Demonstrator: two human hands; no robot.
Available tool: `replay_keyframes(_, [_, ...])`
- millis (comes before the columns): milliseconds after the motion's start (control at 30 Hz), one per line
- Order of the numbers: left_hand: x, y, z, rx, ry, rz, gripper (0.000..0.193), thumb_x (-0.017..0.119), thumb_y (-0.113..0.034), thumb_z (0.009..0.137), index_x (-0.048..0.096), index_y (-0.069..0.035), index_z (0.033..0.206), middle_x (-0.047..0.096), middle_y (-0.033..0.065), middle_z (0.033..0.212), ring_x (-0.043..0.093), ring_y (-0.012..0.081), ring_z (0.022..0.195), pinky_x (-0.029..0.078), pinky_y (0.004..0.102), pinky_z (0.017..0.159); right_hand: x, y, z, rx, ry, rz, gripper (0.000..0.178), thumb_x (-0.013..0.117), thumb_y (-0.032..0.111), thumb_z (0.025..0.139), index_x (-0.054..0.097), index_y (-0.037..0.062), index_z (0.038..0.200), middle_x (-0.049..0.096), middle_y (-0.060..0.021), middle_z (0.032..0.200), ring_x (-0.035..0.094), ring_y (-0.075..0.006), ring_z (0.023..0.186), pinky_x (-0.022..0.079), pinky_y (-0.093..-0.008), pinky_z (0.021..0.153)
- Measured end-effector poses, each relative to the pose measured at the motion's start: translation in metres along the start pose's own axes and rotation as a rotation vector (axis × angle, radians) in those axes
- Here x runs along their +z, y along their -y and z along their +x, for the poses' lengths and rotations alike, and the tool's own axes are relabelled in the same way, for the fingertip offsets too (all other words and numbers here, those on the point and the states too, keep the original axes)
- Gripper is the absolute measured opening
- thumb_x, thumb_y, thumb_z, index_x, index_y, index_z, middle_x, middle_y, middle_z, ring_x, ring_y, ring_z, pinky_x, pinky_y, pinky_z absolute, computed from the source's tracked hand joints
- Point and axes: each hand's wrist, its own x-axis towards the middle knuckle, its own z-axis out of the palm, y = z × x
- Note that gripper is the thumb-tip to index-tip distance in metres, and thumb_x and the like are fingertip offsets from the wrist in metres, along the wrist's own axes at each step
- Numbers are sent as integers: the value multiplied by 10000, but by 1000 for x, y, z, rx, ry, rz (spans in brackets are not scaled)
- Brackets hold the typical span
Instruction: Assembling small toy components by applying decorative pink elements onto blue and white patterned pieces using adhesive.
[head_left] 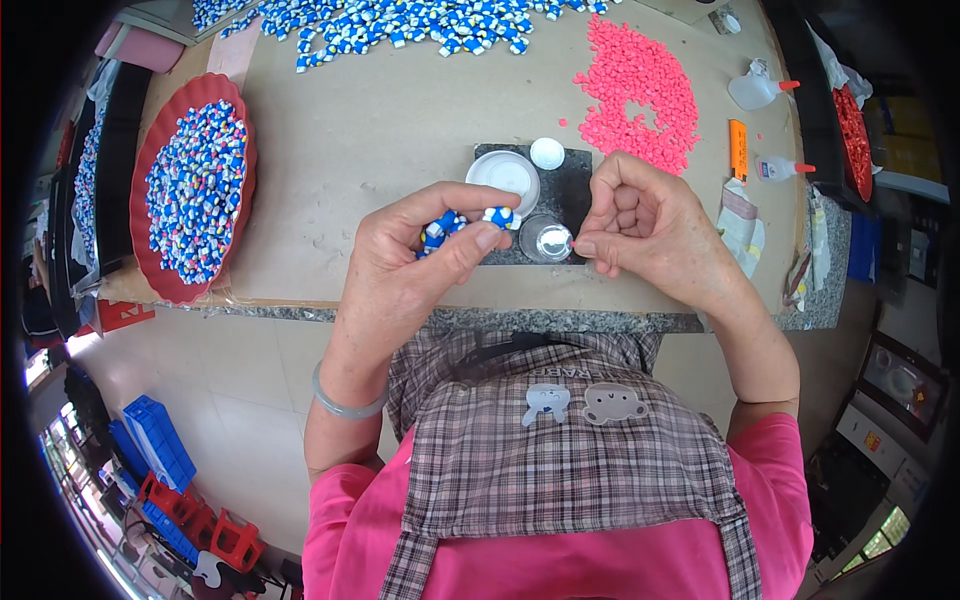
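In the head view, my left grip (405, 240) is clamped, thumb against forefinger, on one small blue-and-white piece (500, 217), with several spare pieces (438, 233) cupped in the palm behind it. My right grip (650, 230) has thumb and forefinger pinched together; a pinkish-red speck shows at their tips, too small for me to tell what it is. Just left of those tips sits a clear round container (547, 240) on a dark slab (570, 190), with a white dish (503, 180) and a white disc (547, 153) beyond it. Farther out from my right grip, pink bits (650, 90) lie heaped on the desk (400, 120). Well left of my left grip, a red bowl (141, 200) is filled with blue-and-white pieces mixed with pink, which I take for a finished share. Far ahead of both grips, a broad spread of pieces (410, 22) shows no pink I can make out, so I judge plenty is left, and the held one looks unfinished.
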Motion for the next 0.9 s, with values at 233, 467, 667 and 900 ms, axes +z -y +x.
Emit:
replay_keyframes(233, [3, -2, -1, 47, 6, 97, 182, 681, -61, 865, 692, -12, 1039, 652, 15, 856, 578, 68, 814, 461, 216, 716, 5, 9, -2, -9, -27, -131, 273, 680, -79, 803, 452, 56, 868, 609, -27, 751, 577, -45, 634, 494, -190, 568])
replay_keyframes(467, [9, -2, 0, 88, 27, 104, 183, 680, -40, 852, 690, -8, 1031, 661, 18, 891, 571, 72, 812, 461, 228, 735, 2, 9, -5, -108, -27, 117, 274, 698, -49, 812, 454, 58, 878, 625, -48, 769, 599, -63, 638, 507, -198, 563])
replay_keyframes(667, [18, 2, 1, 192, 3, 205, 198, 683, -38, 837, 689, -17, 1034, 660, 48, 857, 592, 100, 788, 467, 250, 713, 11, 7, -7, -226, -45, 243, 271, 693, -30, 832, 451, 61, 912, 648, -65, 802, 614, -71, 662, 517, -204, 580])
replay_keyframes(900, [21, 3, 2, 316, 20, 357, 218, 694, -56, 841, 689, -1, 1052, 663, 63, 902, 597, 110, 810, 461, 238, 699, 17, 7, -4, -235, -63, 247, 271, 696, -20, 833, 449, 59, 913, 626, -46, 800, 614, -67, 676, 520, -207, 582])
